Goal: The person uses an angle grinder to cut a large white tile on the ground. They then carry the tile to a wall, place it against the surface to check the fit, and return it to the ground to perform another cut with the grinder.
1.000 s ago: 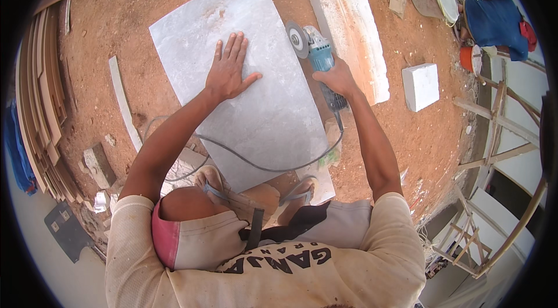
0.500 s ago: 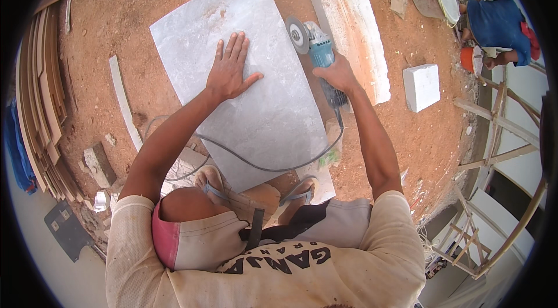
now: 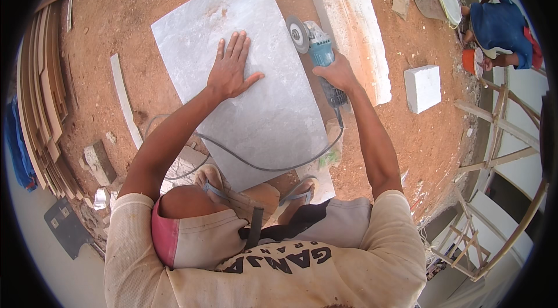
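Note:
A large grey tile (image 3: pixel 261 116) with a marbled surface lies in front of me, above my sandalled feet. My left hand (image 3: pixel 232 69) rests flat on its upper middle, fingers stretched out and thumb apart. Along the tile's right edge, my right hand (image 3: pixel 337 71) is wrapped round the body of a teal angle grinder (image 3: pixel 321 52). The grinder's disc (image 3: pixel 297 34) stands at the tile's right edge; whether it touches the tile I cannot tell. From the grinder's rear a dark cord (image 3: pixel 273 169) loops left across the lower part of the tile.
A long pale block (image 3: pixel 354 29) lies right of the tile, a white block (image 3: pixel 422 88) farther right. Stacked boards (image 3: pixel 43 98) line the left. At the far right a person in blue (image 3: pixel 500 26) bends near buckets (image 3: pixel 433 0) and wooden framing (image 3: pixel 494 122).
Both my hands and the grinder keep their places on and beside the tile. The person at the far right has shifted slightly, an arm now at the orange bucket.

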A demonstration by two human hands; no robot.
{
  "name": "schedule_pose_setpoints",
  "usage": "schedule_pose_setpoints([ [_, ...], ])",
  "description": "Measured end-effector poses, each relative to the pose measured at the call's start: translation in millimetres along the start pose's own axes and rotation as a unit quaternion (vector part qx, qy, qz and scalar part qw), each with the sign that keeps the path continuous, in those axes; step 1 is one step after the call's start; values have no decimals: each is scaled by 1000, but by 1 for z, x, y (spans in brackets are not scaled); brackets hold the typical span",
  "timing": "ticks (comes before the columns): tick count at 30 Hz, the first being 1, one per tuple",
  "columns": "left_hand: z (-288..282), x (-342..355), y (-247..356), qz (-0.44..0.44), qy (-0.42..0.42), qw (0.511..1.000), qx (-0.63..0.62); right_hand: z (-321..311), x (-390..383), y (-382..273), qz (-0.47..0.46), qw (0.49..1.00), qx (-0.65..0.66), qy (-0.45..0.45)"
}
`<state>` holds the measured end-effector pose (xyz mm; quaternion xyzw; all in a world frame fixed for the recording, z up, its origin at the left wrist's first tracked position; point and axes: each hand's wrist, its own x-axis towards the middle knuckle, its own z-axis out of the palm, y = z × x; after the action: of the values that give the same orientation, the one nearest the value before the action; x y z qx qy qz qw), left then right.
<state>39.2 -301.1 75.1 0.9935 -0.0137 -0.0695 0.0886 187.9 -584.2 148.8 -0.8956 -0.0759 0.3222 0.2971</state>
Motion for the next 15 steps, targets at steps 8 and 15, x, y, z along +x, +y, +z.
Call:
schedule_pose_setpoints([
  [8, 0, 0, 0, 5, 7, 1000, -1, -1, 3, -1, -6, 1000, -1, -3],
  [15, -1, -1, -1, 10, 15, 1000, -6, -1, 4, -6, -6, 1000, 4, -2],
])
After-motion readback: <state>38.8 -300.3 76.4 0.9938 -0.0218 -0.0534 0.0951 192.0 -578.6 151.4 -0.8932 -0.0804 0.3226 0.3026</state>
